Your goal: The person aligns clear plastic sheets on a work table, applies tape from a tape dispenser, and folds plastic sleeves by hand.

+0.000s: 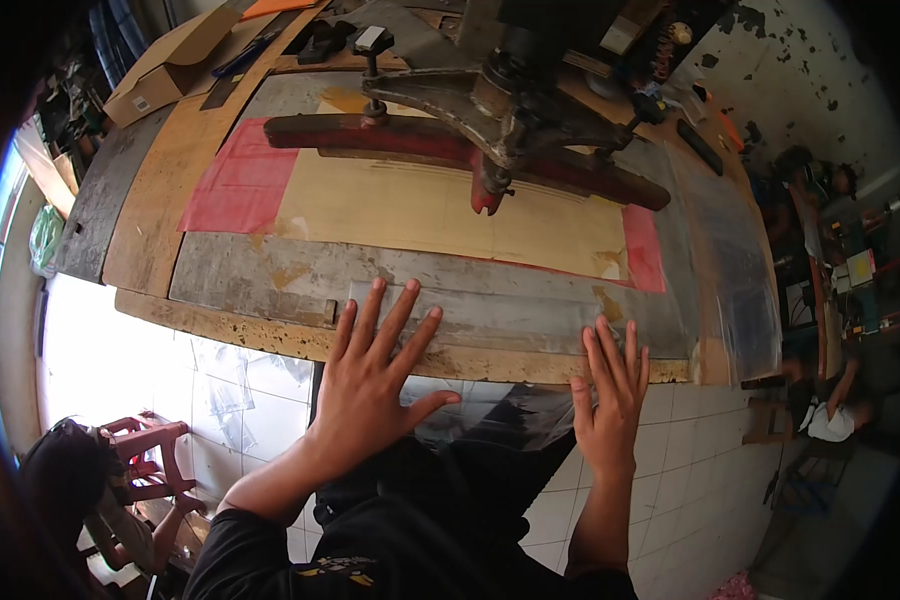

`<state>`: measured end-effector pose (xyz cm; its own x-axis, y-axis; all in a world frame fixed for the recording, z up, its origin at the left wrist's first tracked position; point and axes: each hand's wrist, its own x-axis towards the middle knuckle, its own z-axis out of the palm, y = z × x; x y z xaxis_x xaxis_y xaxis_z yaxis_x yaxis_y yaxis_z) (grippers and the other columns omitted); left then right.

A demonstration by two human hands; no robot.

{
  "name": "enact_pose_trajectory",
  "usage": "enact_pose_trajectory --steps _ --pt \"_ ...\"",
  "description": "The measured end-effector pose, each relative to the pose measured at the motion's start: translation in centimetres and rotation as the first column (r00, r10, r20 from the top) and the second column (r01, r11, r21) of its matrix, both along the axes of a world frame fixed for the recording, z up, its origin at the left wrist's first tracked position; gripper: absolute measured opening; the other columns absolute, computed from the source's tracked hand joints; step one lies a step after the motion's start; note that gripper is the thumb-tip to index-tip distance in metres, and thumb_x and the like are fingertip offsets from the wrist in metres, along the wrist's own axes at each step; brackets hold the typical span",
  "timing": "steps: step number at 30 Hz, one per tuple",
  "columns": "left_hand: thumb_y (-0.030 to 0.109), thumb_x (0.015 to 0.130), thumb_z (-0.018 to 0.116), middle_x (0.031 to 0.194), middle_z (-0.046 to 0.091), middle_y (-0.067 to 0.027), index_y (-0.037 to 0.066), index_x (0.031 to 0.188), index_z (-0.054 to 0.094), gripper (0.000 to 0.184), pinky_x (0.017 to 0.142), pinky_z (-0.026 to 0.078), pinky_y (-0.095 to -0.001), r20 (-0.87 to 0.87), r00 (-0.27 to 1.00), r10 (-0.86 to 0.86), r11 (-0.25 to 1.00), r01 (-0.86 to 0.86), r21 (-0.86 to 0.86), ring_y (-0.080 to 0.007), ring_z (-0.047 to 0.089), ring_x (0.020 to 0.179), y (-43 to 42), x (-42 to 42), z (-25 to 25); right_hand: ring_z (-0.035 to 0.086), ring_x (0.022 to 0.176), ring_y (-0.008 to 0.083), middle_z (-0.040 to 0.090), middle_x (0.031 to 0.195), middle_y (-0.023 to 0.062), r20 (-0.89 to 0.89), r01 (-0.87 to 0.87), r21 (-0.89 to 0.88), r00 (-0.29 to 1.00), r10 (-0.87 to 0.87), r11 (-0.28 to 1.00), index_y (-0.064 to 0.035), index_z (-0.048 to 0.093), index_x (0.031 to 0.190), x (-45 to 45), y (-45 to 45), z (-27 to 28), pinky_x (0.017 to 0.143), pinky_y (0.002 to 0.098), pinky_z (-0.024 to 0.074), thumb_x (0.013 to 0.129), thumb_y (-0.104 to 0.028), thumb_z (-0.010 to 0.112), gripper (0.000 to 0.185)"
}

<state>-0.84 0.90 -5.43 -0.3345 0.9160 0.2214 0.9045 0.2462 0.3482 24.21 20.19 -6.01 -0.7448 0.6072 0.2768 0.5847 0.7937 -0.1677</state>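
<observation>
A clear plastic sheet point(510, 318) lies along the front edge of the worn metal plate point(220, 262), and part of it hangs over the edge above my lap. My left hand point(372, 375) rests on its left part with fingers spread. On its right part lies my right hand point(610, 390), fingers stretched out and slightly apart. Beyond both hands a yellowish sheet point(400, 205) with red end pieces point(235, 180) covers the plate. Over that sheet stands a red metal bar point(410, 140), joined to a dark metal bracket point(505, 110).
A cardboard box point(165, 75) sits at the back left. More clear plastic point(745, 300) lies at the table's right end. A person point(80, 490) is near a red stool point(155, 460) at lower left; other people are at far right.
</observation>
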Motion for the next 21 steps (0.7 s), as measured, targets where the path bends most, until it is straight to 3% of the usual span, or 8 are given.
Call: enact_pose_trajectory --steps 3,9,12,14,17,21 --pt "0.062 0.082 0.080 0.172 0.032 -0.0159 0.017 0.159 0.047 0.095 0.126 0.022 -0.0622 -0.007 1.000 -0.009 1.000 0.008 -0.010 -0.0450 0.024 0.159 0.0 0.0 0.1 0.035 0.157 0.0358 0.046 0.165 0.0098 -0.047 -0.075 -0.072 0.996 0.072 0.995 -0.0097 0.050 0.158 0.2 0.3 0.4 0.126 0.0596 0.0275 0.109 -0.050 0.050 0.063" --pt "0.065 0.086 0.075 0.172 0.031 -0.0165 0.016 0.160 0.047 0.093 0.126 0.023 -0.0618 -0.051 0.999 -0.005 0.999 0.003 -0.050 -0.0443 0.024 0.159 0.1 0.1 0.1 0.036 0.156 0.0345 0.038 0.169 0.0133 0.091 -0.024 -0.048 0.995 0.028 0.999 -0.0053 0.036 0.163 -0.3 -0.3 0.7 0.126 0.0550 0.0312 0.108 -0.058 0.045 0.077" --pt "0.066 0.086 0.074 0.172 0.031 -0.0160 0.017 0.161 0.046 0.093 0.125 0.024 -0.0621 -0.057 0.998 -0.009 0.999 0.006 -0.049 -0.0443 0.024 0.159 0.0 0.0 0.1 0.037 0.156 0.0336 0.038 0.169 0.0132 0.079 0.008 -0.001 0.997 -0.007 1.000 -0.0056 0.035 0.164 -0.6 -0.5 0.1 0.126 0.0564 0.0302 0.107 -0.060 0.044 0.079" --pt "0.066 0.086 0.074 0.172 0.031 -0.0154 0.017 0.161 0.045 0.093 0.125 0.024 -0.0622 -0.058 0.998 -0.010 0.999 0.007 -0.048 -0.0441 0.024 0.159 0.0 -0.1 -0.1 0.031 0.158 0.0347 0.038 0.169 0.0117 0.054 0.040 -0.019 0.998 -0.039 0.999 -0.0087 0.034 0.165 -0.5 -0.5 -0.4 0.127 0.0590 0.0244 0.107 -0.061 0.042 0.078" --pt "0.064 0.081 0.080 0.172 0.032 -0.0151 0.018 0.160 0.047 0.097 0.125 0.023 -0.0632 -0.044 0.999 -0.003 1.000 0.002 -0.023 -0.0445 0.024 0.159 0.0 0.0 -0.5 0.027 0.160 0.0379 0.042 0.167 0.0100 0.043 0.084 0.038 0.995 -0.085 0.996 -0.0114 0.042 0.162 -0.3 -0.7 -0.4 0.127 0.0607 0.0208 0.109 -0.057 0.041 0.070" --pt "0.066 0.086 0.074 0.173 0.030 -0.0162 0.016 0.161 0.044 0.095 0.125 0.024 -0.0622 -0.068 0.998 -0.015 0.998 0.011 -0.055 -0.0438 0.023 0.160 0.0 -0.2 -0.3 0.028 0.158 0.0406 0.049 0.162 0.0088 -0.044 0.161 0.048 0.986 -0.159 0.986 -0.0122 0.050 0.157 1.1 0.3 -1.0 0.125 0.0604 0.0225 0.110 -0.049 0.047 0.060"
